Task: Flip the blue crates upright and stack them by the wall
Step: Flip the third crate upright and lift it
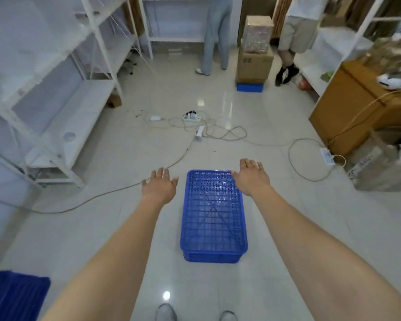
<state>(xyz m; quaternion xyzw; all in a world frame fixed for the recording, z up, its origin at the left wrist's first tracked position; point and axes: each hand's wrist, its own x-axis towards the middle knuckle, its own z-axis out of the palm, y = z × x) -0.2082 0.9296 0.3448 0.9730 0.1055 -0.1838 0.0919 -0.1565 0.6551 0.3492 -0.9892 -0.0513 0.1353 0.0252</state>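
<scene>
A blue plastic crate [214, 216] lies upside down on the tiled floor in front of me, its gridded bottom facing up. My left hand [160, 185] hovers to the left of the crate's far end, fingers spread and straight, holding nothing. My right hand [251, 178] hangs over the crate's far right corner, fingers also spread; whether it touches the crate is unclear. Part of another blue crate [14, 295] shows at the bottom left corner. A third blue crate [250, 87] sits far back under stacked cardboard boxes.
White metal shelving [63, 117] lines the left side. Power strips and tangled cables [195, 126] lie on the floor beyond the crate. Cardboard boxes [347, 107] and clutter stand at the right. Two people [215, 35] stand at the back by the stacked boxes [255, 59].
</scene>
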